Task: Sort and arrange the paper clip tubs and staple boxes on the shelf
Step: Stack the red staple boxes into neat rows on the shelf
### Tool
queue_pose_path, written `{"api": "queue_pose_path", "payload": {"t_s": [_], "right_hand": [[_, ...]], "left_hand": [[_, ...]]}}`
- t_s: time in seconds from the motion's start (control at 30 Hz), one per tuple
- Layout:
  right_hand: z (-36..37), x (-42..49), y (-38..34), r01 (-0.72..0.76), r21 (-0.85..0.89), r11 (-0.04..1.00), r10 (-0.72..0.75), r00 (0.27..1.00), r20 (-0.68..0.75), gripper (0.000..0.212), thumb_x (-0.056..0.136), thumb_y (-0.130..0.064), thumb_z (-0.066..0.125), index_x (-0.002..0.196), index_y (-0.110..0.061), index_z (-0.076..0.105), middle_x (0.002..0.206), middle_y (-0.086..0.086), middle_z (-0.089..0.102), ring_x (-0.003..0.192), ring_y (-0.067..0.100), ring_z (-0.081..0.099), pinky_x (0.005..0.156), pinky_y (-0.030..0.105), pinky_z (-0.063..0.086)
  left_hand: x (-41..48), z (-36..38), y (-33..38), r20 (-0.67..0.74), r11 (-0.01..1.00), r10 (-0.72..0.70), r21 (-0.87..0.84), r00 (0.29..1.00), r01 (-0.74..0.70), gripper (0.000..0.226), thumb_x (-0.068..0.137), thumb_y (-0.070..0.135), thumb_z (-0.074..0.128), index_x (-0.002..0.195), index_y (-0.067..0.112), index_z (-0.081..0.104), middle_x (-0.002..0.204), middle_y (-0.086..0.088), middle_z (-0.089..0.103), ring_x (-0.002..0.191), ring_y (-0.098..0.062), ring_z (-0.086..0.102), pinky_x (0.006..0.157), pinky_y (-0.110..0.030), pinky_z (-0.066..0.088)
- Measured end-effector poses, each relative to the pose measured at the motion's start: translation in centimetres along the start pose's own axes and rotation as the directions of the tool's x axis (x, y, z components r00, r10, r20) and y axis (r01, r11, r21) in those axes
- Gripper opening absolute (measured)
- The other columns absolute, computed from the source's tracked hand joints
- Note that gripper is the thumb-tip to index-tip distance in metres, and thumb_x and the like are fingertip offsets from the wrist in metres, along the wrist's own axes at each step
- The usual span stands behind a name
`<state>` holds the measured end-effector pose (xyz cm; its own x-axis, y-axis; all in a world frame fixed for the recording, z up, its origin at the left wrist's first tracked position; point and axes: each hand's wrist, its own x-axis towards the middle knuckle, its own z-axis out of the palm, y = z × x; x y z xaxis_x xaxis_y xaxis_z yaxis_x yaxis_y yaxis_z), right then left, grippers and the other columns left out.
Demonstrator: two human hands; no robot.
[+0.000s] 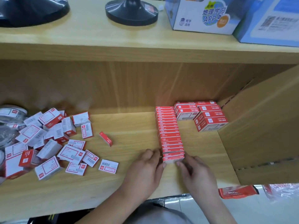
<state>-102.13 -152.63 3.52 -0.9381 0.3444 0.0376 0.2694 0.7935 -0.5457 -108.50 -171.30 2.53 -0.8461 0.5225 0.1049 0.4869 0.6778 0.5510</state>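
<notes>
Low in the middle of the frame, the left hand [145, 162] and right hand [192, 168] close in from either side on the front box [173, 156]. Each hand pinches one end of it between thumb and curled fingers, and the fingertips are partly hidden behind the box. It sits at the near end of a row of staple boxes [169, 130] running up the wooden shelf [132, 126], red tops packed tight together.

Right of the row, against the back wall, stands a stack of bigger boxes [205, 115], whose print is too small to read. A cardboard flap [258, 126] on the right hides whatever lies behind it.

At left lies a loose pile [48, 143] of red-and-white boxes, tumbled at all angles, with a lone red box [106, 138] just apart from it. At the far left edge the paper clip tubs [9, 113] are cut off and blurred, so their number cannot be told.
</notes>
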Motion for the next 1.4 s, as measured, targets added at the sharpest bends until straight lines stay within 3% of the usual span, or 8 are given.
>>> {"api": "queue_pose_path", "payload": {"t_s": [0.23, 0.4, 0.83, 1.03, 1.17, 1.23, 1.3, 1.4], "right_hand": [[0.5, 0.0, -0.1, 0.011, -0.142, 0.99, -0.013, 1.0, -0.009, 0.035, 0.094, -0.046, 0.057, 0.129, -0.043, 0.061, 0.092, -0.01, 0.058, 0.076, 0.019, 0.067, 0.054, 0.028, 0.038], [0.3, 0.3, 0.1, -0.007, -0.126, 0.992, 0.016, 0.997, 0.069, 0.046, 0.098, -0.051, 0.047, 0.144, -0.048, 0.044, 0.101, -0.011, 0.059, 0.088, 0.018, 0.067, 0.063, 0.034, 0.05], [0.0, 0.6, 0.1, 0.015, -0.172, 0.985, 0.005, 0.993, 0.116, 0.043, 0.1, -0.048, 0.043, 0.143, -0.048, 0.045, 0.101, -0.007, 0.061, 0.085, 0.022, 0.067, 0.063, 0.034, 0.05], [-0.2, 0.1, 0.1, -0.03, -0.06, 0.998, 0.035, 0.995, 0.09, 0.044, 0.097, -0.046, 0.054, 0.14, -0.04, 0.052, 0.093, -0.012, 0.059, 0.087, 0.014, 0.063, 0.066, 0.032, 0.049], [-1.8, -0.9, 0.1, -0.059, 0.107, 0.993, 0.056, 0.998, 0.027, 0.019, 0.093, -0.031, 0.067, 0.11, -0.032, 0.074, 0.073, -0.008, 0.058, 0.072, 0.011, 0.057, 0.062, 0.016, 0.043], [-2.4, -1.5, -0.7, -0.027, 0.083, 0.996, 0.025, 0.999, 0.027, 0.009, 0.093, -0.033, 0.066, 0.096, -0.033, 0.075, 0.07, -0.007, 0.059, 0.069, 0.011, 0.057, 0.06, 0.024, 0.047], [-2.7, -1.6, -2.7, 0.024, 0.079, 0.997, -0.028, 0.998, 0.051, 0.01, 0.092, -0.038, 0.064, 0.093, -0.035, 0.073, 0.076, -0.012, 0.063, 0.066, 0.011, 0.059, 0.059, 0.033, 0.051], [-1.8, -1.4, -6.6, 0.098, 0.221, 0.97, -0.138, 0.975, 0.176, 0.01, 0.09, -0.035, 0.069, 0.093, -0.043, 0.072, 0.079, -0.018, 0.067, 0.063, 0.01, 0.06, 0.059, 0.023, 0.049]], "left_hand": [[0.4, 1.1, 0.2, -0.105, 0.964, 0.017, 0.264, 0.994, 0.011, 0.049, 0.098, 0.047, 0.04, 0.127, 0.016, 0.066, 0.093, 0.005, 0.058, 0.076, -0.017, 0.062, 0.058, -0.028, 0.049], [0.5, 1.4, 0.2, -0.141, 0.947, 0.051, 0.321, 0.989, -0.004, 0.051, 0.097, 0.045, 0.041, 0.125, 0.012, 0.067, 0.093, 0.002, 0.06, 0.076, -0.018, 0.062, 0.056, -0.027, 0.05], [0.8, 1.4, 0.8, -0.148, 0.926, 0.126, 0.372, 0.981, -0.063, 0.048, 0.095, 0.035, 0.042, 0.118, 0.003, 0.07, 0.091, -0.004, 0.064, 0.074, -0.021, 0.061, 0.059, -0.028, 0.052], [0.4, 0.6, 0.5, -0.047, 0.996, 0.045, 0.079, 0.998, -0.041, 0.043, 0.094, 0.038, 0.049, 0.126, 0.01, 0.061, 0.099, -0.001, 0.06, 0.084, -0.021, 0.061, 0.07, -0.03, 0.051], [-0.9, -0.7, -0.8, -0.031, 0.971, -0.003, -0.238, 1.0, -0.004, 0.036, 0.094, 0.029, 0.058, 0.129, 0.02, 0.057, 0.099, 0.007, 0.052, 0.091, -0.015, 0.059, 0.079, -0.031, 0.05], [-1.9, -1.3, -1.3, -0.054, 0.932, -0.036, -0.362, 0.998, 0.014, 0.036, 0.094, 0.027, 0.061, 0.13, 0.022, 0.06, 0.101, 0.013, 0.053, 0.089, -0.006, 0.059, 0.079, -0.027, 0.051], [-2.8, -2.1, -1.8, -0.046, 0.902, -0.044, -0.432, 0.998, 0.02, 0.031, 0.095, 0.028, 0.061, 0.126, 0.023, 0.063, 0.101, 0.017, 0.054, 0.087, -0.004, 0.06, 0.078, -0.027, 0.052], [-4.1, -4.4, -2.6, -0.047, 0.91, -0.013, -0.415, 0.999, -0.008, 0.021, 0.096, 0.028, 0.059, 0.116, 0.022, 0.066, 0.093, 0.013, 0.057, 0.084, -0.01, 0.06, 0.077, -0.035, 0.052]]}}
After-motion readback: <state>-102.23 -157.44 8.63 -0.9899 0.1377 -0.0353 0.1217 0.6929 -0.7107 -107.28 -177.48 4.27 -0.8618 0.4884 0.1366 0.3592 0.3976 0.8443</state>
